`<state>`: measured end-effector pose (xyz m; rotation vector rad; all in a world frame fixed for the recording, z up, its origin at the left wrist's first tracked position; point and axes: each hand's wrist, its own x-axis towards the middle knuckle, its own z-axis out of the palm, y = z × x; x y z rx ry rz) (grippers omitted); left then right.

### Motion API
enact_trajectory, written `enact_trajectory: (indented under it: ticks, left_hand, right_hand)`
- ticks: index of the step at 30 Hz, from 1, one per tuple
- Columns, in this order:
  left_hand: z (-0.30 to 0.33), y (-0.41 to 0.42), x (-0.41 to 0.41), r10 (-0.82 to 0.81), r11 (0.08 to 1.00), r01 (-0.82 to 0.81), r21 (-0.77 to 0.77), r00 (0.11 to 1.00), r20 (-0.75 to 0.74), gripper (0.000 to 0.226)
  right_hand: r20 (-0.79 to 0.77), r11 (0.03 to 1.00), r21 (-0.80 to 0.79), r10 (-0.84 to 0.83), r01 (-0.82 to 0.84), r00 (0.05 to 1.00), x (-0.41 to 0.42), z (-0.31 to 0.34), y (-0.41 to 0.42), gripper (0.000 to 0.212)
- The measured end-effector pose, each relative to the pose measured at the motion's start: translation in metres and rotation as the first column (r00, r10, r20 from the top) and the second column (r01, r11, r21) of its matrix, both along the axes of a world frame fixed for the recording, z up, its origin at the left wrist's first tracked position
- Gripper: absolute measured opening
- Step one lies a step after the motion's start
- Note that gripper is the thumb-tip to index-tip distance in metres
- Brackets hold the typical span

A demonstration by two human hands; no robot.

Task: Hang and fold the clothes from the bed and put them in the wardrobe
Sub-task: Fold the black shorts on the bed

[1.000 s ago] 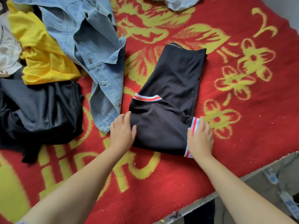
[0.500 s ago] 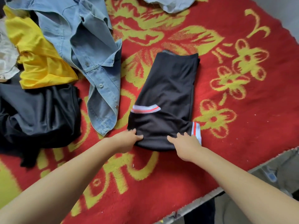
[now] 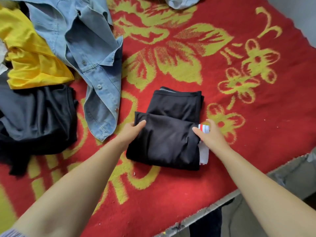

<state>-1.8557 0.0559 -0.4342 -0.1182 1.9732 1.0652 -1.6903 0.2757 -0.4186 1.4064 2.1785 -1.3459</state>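
Black garment [image 3: 168,134]: folded into a compact block on the bed, near its front edge; lower half doubled over the upper, red-and-white striped cuffs showing at its right side.
Left hand [image 3: 131,132]: grasps the left edge of the top fold, thumb on top, fingers tucked under the cloth.
Right hand [image 3: 211,134]: at the right edge over the striped cuff, thumb lying on the black cloth; whether the fingers grip I cannot tell.
Open room: bare blanket beyond and to the right of the block, a narrower strip in front.
Denim shirt [image 3: 89,53]: spread out to the left, its hem near the block, not touching.
Yellow garment [image 3: 29,55]: far left, partly under the denim.
Dark garment heap [image 3: 35,117]: left, below the yellow one.
Pale cloth [image 3: 181,2]: at the top edge.
Blanket [image 3: 248,134]: red with yellow flower pattern, covering the bed.
Floor [image 3: 290,170]: grey, beyond the bed's front-right edge.
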Motion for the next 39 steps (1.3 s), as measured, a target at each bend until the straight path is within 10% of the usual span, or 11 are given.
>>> enact_trajectory:
  ticks: [6, 13, 16, 18, 20, 24, 29, 34, 36, 39]
  left_hand:
    - [-0.022, -0.012, 0.033, -0.179, 0.971, 0.071, -0.23, 0.851, -0.493, 0.033]
    - [-0.015, -0.013, 0.023, -0.294, 0.895, 0.007, -0.446, 0.762, -0.577, 0.045]
    - [-0.006, -0.027, 0.036, -0.526, 0.847, 0.285, -0.448, 0.341, -0.779, 0.06]
    - [-0.009, -0.038, 0.062, -0.659, 0.639, 0.522, -0.565, -0.008, -0.752, 0.073]
    - [-0.018, -0.044, 0.087, -0.788, 0.41, 0.612, -0.676, -0.136, -0.6, 0.087]
    - [-0.033, -0.042, 0.081, -0.907, 0.416, 0.496, -0.762, 0.165, -0.387, 0.092]
    - [-0.016, -0.044, 0.053, -0.935, 0.341, 0.569, -0.748, 0.126, -0.33, 0.091]
    - [0.037, -0.052, 0.042, -0.929, 0.286, 0.752, -0.593, 0.067, -0.364, 0.056]
    - [0.059, -0.038, 0.032, -0.828, 0.442, 0.741, -0.506, 0.12, -0.547, 0.027]
    - [0.066, -0.004, 0.0, -0.564, 0.795, 0.525, -0.305, 0.454, -0.69, 0.028]
  right_hand:
    - [-0.028, 0.971, 0.176, -0.163, 0.165, 0.986, 0.02, -0.025, -0.021, 0.043]
    - [-0.021, 0.917, 0.39, -0.086, 0.087, 0.996, 0.024, -0.021, -0.028, 0.054]
    - [0.054, 0.653, 0.679, 0.411, -0.335, 0.91, 0.038, -0.009, -0.048, 0.069]
    - [0.227, 0.431, 0.666, 0.661, -0.61, 0.715, 0.053, -0.009, -0.073, 0.087]
    - [0.43, 0.352, 0.451, 0.72, -0.82, 0.545, 0.065, -0.013, -0.09, 0.106]
    - [0.558, 0.354, 0.396, 0.64, -0.847, 0.528, 0.053, -0.032, -0.077, 0.097]
    - [0.563, 0.329, 0.302, 0.696, -0.895, 0.446, 0.028, -0.013, -0.059, 0.075]
    - [0.296, 0.461, -0.162, 0.866, -0.873, 0.403, 0.01, 0.054, -0.024, 0.066]
    - [0.218, 0.529, -0.153, 0.842, -0.835, 0.493, -0.007, 0.074, 0.002, 0.042]
    - [0.192, 0.635, 0.048, 0.752, -0.771, 0.631, -0.036, 0.078, 0.038, 0.025]
